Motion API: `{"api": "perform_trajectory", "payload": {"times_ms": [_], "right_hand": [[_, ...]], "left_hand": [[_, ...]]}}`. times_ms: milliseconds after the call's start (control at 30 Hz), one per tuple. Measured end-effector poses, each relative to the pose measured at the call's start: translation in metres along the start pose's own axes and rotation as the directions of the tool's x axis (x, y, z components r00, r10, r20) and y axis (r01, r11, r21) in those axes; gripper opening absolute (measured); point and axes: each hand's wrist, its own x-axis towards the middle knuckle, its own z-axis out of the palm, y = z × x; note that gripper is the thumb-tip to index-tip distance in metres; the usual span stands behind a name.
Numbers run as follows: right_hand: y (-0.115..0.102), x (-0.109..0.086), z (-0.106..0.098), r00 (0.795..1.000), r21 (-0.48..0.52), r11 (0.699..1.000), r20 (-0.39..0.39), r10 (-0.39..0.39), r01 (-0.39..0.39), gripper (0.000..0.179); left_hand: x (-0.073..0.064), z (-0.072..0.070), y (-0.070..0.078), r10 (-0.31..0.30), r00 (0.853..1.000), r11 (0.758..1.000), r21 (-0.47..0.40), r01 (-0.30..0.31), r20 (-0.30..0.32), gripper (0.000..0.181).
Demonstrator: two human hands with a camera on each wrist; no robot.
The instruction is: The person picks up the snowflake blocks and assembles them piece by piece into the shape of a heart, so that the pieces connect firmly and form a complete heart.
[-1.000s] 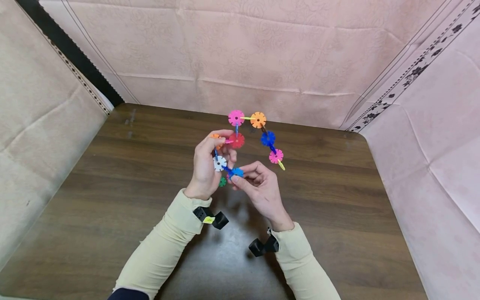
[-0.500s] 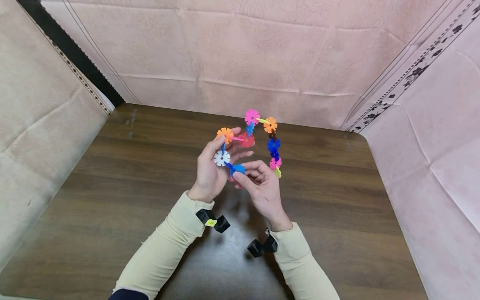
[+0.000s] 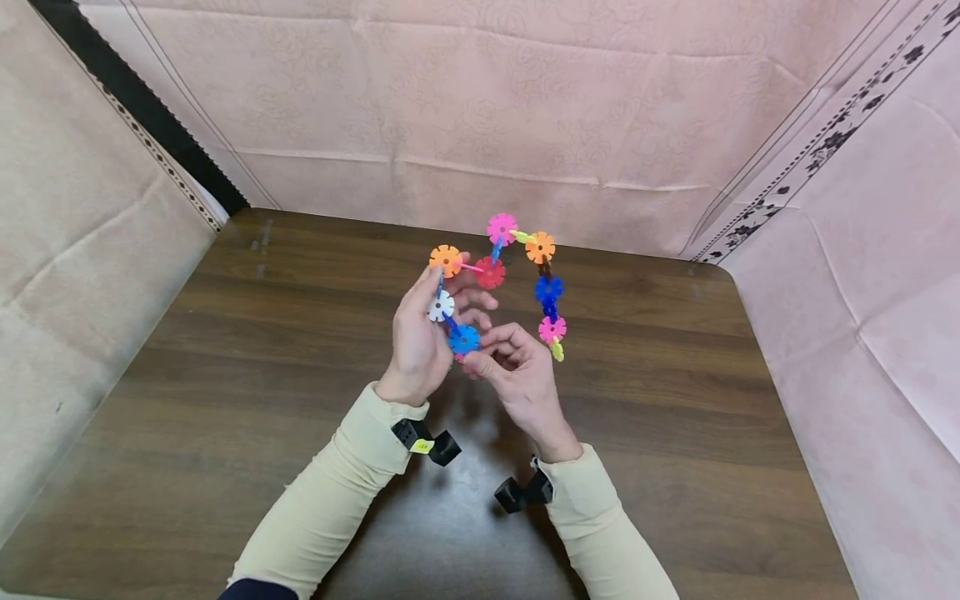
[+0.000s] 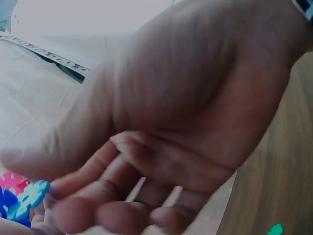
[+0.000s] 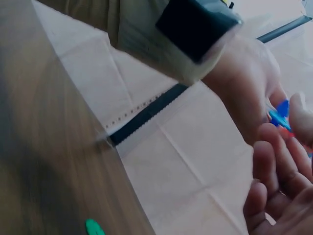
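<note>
A chain of colourful slotted plastic snowflake discs [image 3: 490,272] hangs in the air above the table, bent into an open loop. My left hand [image 3: 422,346] holds its left side, thumb against the orange disc [image 3: 446,261], with the other fingers spread behind. The white disc [image 3: 440,306] lies in front of that palm. My right hand [image 3: 525,375] pinches the chain at the light blue disc [image 3: 464,339], where a bit of pink shows below. On the right, the chain's free end has a pink disc [image 3: 552,329] and a yellow-green disc [image 3: 557,350].
The brown wooden table [image 3: 675,433] spreads beneath both hands. A green disc [image 5: 94,227] lies on it, hidden in the head view. Pale pink cloth [image 3: 480,108] hangs behind and on both sides.
The chain has swung right and turned, bringing the orange disc into view at my left thumb. The left fingers have spread. The light blue disc has turned its face up.
</note>
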Motion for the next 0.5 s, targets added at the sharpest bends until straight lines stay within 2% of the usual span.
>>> {"api": "perform_trajectory", "payload": {"times_ms": [133, 200, 233, 267, 333, 433, 500], "right_hand": [[0.002, 0.002, -0.01, 0.995, -0.138, 0.989, 0.07, 0.066, -0.056, 0.021], [0.005, 0.003, -0.015, 0.989, -0.229, 0.968, 0.089, 0.122, -0.099, 0.023], [0.007, 0.004, -0.017, 0.984, -0.296, 0.947, 0.088, 0.155, -0.123, 0.023], [0.009, 0.005, -0.02, 0.979, -0.362, 0.921, 0.081, 0.188, -0.147, 0.023], [0.017, 0.006, -0.024, 0.966, -0.503, 0.844, 0.067, 0.251, -0.184, 0.023], [0.028, 0.007, -0.028, 0.951, -0.702, 0.686, 0.041, 0.306, -0.191, 0.027], [0.036, 0.008, -0.03, 0.95, -0.78, 0.6, 0.024, 0.312, -0.177, 0.03]], "left_hand": [[0.001, -0.003, 0.005, 0.019, 0.999, 1.0, 0.024, -0.018, -0.041, 0.038], [0.001, -0.004, 0.008, 0.022, 0.998, 1.0, 0.022, -0.02, -0.057, 0.038], [0.002, -0.004, 0.009, 0.021, 0.998, 1.0, 0.02, -0.02, -0.063, 0.038], [0.002, -0.004, 0.01, 0.017, 0.997, 1.0, 0.016, -0.016, -0.071, 0.038], [0.002, -0.004, 0.011, 0.008, 0.996, 1.0, 0.004, -0.007, -0.086, 0.038], [0.002, -0.004, 0.012, 0.004, 0.995, 1.0, 0.002, -0.004, -0.101, 0.038], [0.002, -0.003, 0.011, 0.008, 0.994, 1.0, -0.001, -0.008, -0.109, 0.038]]}}
